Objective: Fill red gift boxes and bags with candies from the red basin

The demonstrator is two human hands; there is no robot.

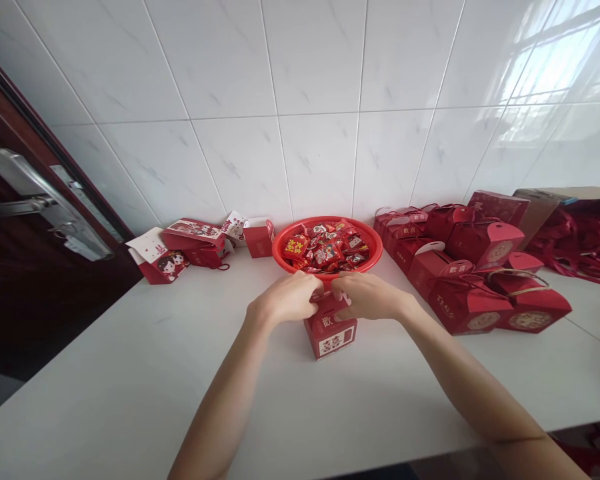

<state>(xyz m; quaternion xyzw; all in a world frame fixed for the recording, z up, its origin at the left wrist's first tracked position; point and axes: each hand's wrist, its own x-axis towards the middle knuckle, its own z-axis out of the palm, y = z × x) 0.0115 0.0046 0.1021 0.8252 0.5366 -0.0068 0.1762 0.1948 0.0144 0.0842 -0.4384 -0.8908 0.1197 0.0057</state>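
A small red gift box (331, 333) with pale printed characters stands upright on the white table, just in front of a red plastic basket (277, 248). My left hand (291, 297) grips its upper left side with curled fingers. On the upper right side, my right hand (367, 295) is closed on the same box, its fingertips bent at the top edge. Both hands partly cover the box's top, so its far flaps are hidden. Wrapped candies (329, 252) in red and gold fill the basket behind the hands.
Several closed red gift boxes (473, 303) stand in a group at the right. Beyond them a cardboard box (535, 207) sits beside a heap of dark red ribbons (575, 243). Opened red boxes (163, 257) lie at the back left, near a brown door (35, 267) with a metal handle. A tiled wall (320, 160) bounds the table.
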